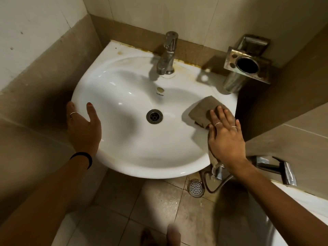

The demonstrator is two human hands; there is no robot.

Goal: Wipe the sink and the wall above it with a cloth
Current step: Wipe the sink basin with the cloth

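Right hand is flat, fingers straight and spread a bit, pressing a brown cloth onto the sink's rim at about 3 o'clock from the drain. No real grip there, just palm and fingers laid over it. The cloth looks soft and crumpled, folded into a rough wedge, with a paler tail hanging off the rim under the wrist. Thin rings on two of the fingers.

Left hand sits at 9 o'clock on the rim, thumb over the top edge and fingers going down the outside, holding the basin loosely. Black band on that wrist.

The sink is glossy white ceramic, rounded, with a round metal drain in the middle. Chrome tap stands at 12 o'clock, with rusty yellow staining around its base and along the back seam against the wall, which is pale tile above a tan band.

At 2 o'clock, a tarnished metal holder with a round cup opening is fixed on the wall. At 4 o'clock, lower down, there's a chrome spray nozzle on a hose, plus a perforated floor drain in mottled beige tile.
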